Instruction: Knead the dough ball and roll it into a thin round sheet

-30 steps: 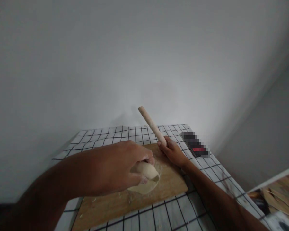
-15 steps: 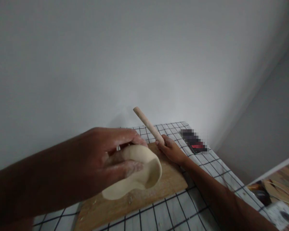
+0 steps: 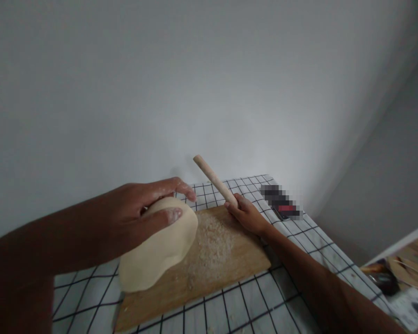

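Observation:
My left hand (image 3: 142, 211) is at the left part of a wooden board (image 3: 247, 264), its thumb over a flat, pale sheet of dough (image 3: 163, 253) and its fingers curving along the far side. Some of those fingers are hidden behind the dough, which covers the board's left part and hangs slightly past its left edge. My right hand (image 3: 247, 215) is closed around the near end of a wooden rolling pin (image 3: 214, 178). The pin points up and to the left, above the board's far edge. White flour (image 3: 214, 246) is scattered across the bared middle of the board.
Under the board is a white tablecloth with dark grid lines (image 3: 237, 306). A phone-like object, partly pixelated (image 3: 282, 204), lies at the table's right side. The pale wall (image 3: 195, 93) rises right behind the table. Assorted items (image 3: 386, 280) sit lower at the far right.
My left hand has moved left with the dough. The sheet, folded and curled before, now hangs flatter over the board's left, uncovering the floured middle. My right hand and the rolling pin stay nearly still.

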The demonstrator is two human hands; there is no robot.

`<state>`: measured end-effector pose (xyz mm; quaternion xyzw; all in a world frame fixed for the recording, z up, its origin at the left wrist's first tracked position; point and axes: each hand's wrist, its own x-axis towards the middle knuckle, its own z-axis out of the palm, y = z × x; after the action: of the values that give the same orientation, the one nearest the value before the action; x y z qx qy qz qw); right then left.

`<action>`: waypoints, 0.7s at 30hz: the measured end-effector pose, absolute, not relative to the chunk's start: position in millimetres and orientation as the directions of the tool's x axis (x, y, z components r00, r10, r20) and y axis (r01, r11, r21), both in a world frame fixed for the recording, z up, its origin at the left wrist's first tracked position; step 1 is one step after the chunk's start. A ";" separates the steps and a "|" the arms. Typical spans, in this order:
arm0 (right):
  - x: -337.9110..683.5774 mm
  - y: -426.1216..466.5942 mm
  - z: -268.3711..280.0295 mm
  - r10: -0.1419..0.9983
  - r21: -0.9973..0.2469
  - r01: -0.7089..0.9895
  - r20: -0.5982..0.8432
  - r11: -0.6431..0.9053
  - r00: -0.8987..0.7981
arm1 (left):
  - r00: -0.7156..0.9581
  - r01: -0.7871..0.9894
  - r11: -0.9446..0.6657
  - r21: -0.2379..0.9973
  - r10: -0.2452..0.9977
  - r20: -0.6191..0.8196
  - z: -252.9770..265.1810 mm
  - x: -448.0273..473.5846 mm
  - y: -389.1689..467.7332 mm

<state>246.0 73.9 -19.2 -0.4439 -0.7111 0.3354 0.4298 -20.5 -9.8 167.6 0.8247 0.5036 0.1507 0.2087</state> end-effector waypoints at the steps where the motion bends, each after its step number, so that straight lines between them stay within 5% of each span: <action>1: 246.3 74.6 -19.9 0.921 -0.865 0.332 0.312 0.377 -0.235 | 0.492 0.766 -0.429 0.480 0.870 -0.008 167.0 -20.3 -4.6; 9: 250.1 79.4 -23.0 0.919 -0.902 0.202 0.345 0.381 -0.193 | 0.533 0.659 -0.420 0.624 0.846 0.008 153.5 4.6 7.7; 21: 263.7 96.3 -24.7 0.936 -0.935 0.031 0.352 0.352 -0.015 | 0.400 0.348 -0.141 0.927 0.916 -0.010 108.7 23.2 7.3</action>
<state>263.7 96.3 -24.7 -0.4084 -0.5919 0.3963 0.5708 23.2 7.3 108.7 0.6922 0.4565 0.3025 0.4700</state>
